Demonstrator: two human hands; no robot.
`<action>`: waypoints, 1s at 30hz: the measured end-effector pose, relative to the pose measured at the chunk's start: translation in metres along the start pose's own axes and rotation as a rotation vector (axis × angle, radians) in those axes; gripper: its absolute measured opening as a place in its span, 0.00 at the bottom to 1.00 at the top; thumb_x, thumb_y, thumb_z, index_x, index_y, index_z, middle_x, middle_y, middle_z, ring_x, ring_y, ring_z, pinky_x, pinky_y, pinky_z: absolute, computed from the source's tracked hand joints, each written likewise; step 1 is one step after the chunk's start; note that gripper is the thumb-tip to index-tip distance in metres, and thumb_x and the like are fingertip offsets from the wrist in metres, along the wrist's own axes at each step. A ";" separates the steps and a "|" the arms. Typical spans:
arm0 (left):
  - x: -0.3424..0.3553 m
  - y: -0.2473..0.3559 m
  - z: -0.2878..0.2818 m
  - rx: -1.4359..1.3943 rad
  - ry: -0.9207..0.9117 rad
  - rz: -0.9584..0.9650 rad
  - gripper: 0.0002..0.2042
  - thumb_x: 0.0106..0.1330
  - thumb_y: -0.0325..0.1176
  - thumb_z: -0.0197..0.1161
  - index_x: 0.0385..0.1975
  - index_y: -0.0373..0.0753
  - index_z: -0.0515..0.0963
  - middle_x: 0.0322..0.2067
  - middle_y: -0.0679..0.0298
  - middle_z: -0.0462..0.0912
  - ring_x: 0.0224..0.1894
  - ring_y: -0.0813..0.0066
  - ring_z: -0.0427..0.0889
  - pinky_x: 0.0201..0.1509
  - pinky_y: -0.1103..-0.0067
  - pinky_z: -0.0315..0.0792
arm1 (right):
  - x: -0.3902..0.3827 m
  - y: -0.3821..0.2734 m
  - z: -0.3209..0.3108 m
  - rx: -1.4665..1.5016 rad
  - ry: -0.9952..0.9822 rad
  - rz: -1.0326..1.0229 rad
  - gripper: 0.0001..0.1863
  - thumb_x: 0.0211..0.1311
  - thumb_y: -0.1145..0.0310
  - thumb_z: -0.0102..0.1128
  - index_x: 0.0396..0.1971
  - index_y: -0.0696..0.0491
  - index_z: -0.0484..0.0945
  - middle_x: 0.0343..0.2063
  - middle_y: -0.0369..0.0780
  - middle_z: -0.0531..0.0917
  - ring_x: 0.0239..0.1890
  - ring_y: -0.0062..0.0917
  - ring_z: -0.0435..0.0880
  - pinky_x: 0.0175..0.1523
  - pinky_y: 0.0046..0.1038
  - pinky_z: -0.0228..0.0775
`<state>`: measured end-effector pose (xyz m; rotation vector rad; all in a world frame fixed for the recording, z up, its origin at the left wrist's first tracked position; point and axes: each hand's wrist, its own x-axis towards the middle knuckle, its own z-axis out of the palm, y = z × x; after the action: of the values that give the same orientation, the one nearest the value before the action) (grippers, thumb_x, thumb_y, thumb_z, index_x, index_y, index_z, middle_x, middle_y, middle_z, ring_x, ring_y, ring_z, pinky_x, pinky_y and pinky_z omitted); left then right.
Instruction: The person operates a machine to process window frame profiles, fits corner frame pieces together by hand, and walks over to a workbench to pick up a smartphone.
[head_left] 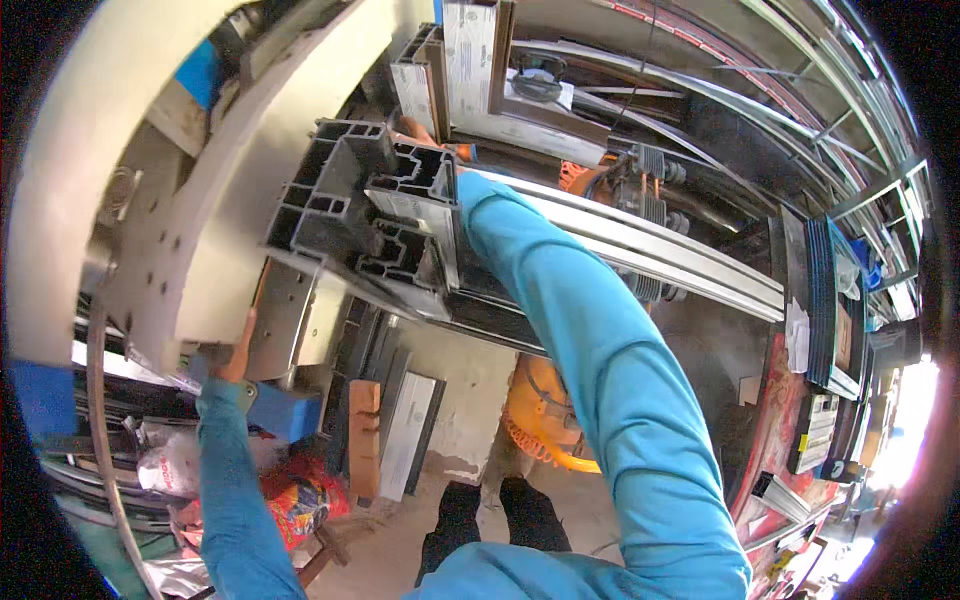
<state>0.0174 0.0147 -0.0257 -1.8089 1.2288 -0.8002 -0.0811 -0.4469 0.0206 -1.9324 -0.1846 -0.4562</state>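
Note:
A bundle of hollow window profiles (405, 235), cut ends facing the camera and long white faces running rightward, lies beside a cream-coloured machine housing (235, 150). My right hand (418, 132) is wrapped over the far side of the bundle, mostly hidden by it. At the housing's lower edge, my left hand (232, 358) touches the machine beside a metal plate (283, 325), one finger stretched upward; its other fingers are hard to make out.
An orange compressor (545, 410) stands below the profiles near my feet. Long metal bars (790, 90) fill racks at upper right. A red bench (760, 440) is at right. Bags (170, 465), offcuts (415, 420) and a wooden block (363, 435) lie at lower left.

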 end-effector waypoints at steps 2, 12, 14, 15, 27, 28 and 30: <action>0.061 -0.002 -0.083 -1.198 -0.334 -0.519 0.23 0.62 0.49 0.49 0.50 0.38 0.70 0.50 0.54 0.71 0.55 0.59 0.68 0.59 0.69 0.61 | -0.011 0.026 -0.029 -0.356 -0.037 -0.099 0.23 0.53 0.67 0.46 0.52 0.43 0.68 0.52 0.40 0.70 0.56 0.33 0.65 0.63 0.43 0.48; -0.047 -0.042 -0.036 -1.123 0.231 -1.016 0.23 0.57 0.43 0.58 0.50 0.37 0.68 0.52 0.51 0.66 0.55 0.52 0.64 0.56 0.65 0.59 | -0.151 -0.114 -0.066 -0.616 0.286 0.045 0.23 0.50 0.68 0.56 0.49 0.55 0.69 0.51 0.48 0.69 0.55 0.42 0.66 0.60 0.35 0.56; -0.058 -0.055 -0.062 -1.417 0.327 -1.130 0.22 0.56 0.35 0.60 0.50 0.37 0.68 0.53 0.53 0.66 0.56 0.56 0.63 0.57 0.67 0.59 | -0.223 -0.132 -0.076 -0.629 0.400 0.123 0.21 0.48 0.73 0.57 0.46 0.58 0.70 0.49 0.48 0.70 0.52 0.40 0.70 0.56 0.32 0.61; -0.066 -0.065 -0.068 -1.513 0.402 -1.251 0.21 0.56 0.33 0.60 0.50 0.37 0.68 0.53 0.54 0.66 0.56 0.58 0.64 0.57 0.68 0.59 | -0.256 -0.143 -0.080 -0.713 0.408 0.160 0.20 0.48 0.74 0.57 0.45 0.58 0.71 0.47 0.47 0.71 0.50 0.40 0.71 0.53 0.31 0.64; -0.033 -0.242 -0.251 -1.492 0.975 -1.135 0.25 0.56 0.32 0.62 0.53 0.37 0.64 0.50 0.61 0.67 0.52 0.72 0.66 0.55 0.75 0.62 | -0.468 -0.204 0.033 -0.620 0.333 0.421 0.13 0.43 0.77 0.53 0.34 0.58 0.75 0.32 0.48 0.77 0.28 0.33 0.78 0.27 0.26 0.72; -0.034 -0.245 -0.252 -1.504 0.980 -1.173 0.25 0.56 0.32 0.62 0.54 0.38 0.62 0.50 0.61 0.66 0.53 0.71 0.66 0.55 0.74 0.61 | -0.472 -0.200 0.039 -0.614 0.330 0.405 0.13 0.43 0.77 0.53 0.34 0.58 0.75 0.32 0.48 0.77 0.28 0.33 0.78 0.27 0.26 0.72; -0.035 -0.248 -0.251 -1.585 1.067 -1.163 0.27 0.56 0.32 0.62 0.55 0.38 0.61 0.52 0.60 0.65 0.54 0.69 0.65 0.56 0.72 0.60 | -0.469 -0.193 0.054 -0.478 0.191 0.409 0.11 0.44 0.76 0.54 0.32 0.57 0.76 0.31 0.46 0.77 0.25 0.32 0.79 0.27 0.26 0.72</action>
<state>-0.0935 0.0371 0.3103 -3.8466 1.4612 -1.8791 -0.5626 -0.2823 -0.0188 -2.2990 0.4767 -0.4300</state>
